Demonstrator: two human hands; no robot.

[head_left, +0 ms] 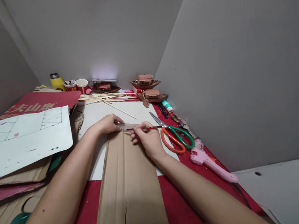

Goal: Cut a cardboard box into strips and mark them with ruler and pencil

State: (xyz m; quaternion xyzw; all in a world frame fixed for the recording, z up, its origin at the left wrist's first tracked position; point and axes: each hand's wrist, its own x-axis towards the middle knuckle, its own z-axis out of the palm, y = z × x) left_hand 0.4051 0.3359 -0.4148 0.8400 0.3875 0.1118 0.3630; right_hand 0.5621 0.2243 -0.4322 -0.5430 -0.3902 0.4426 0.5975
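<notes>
A long strip of brown cardboard with fold lines lies lengthwise in front of me. At its far end my left hand pinches a flat, greyish see-through ruler against the edge. My right hand grips a dark red pencil, its tip pointing left over the ruler. Just right of that hand lie scissors with one green and one orange handle, blades partly apart. Beneath the cardboard is a white sheet.
Thin wooden sticks and several brown model boats stand at the back, near paper cups and a yellow bottle. A pink glue gun lies right. Left, a drawn-on sheet rests on stacked cardboard. Grey walls enclose the table.
</notes>
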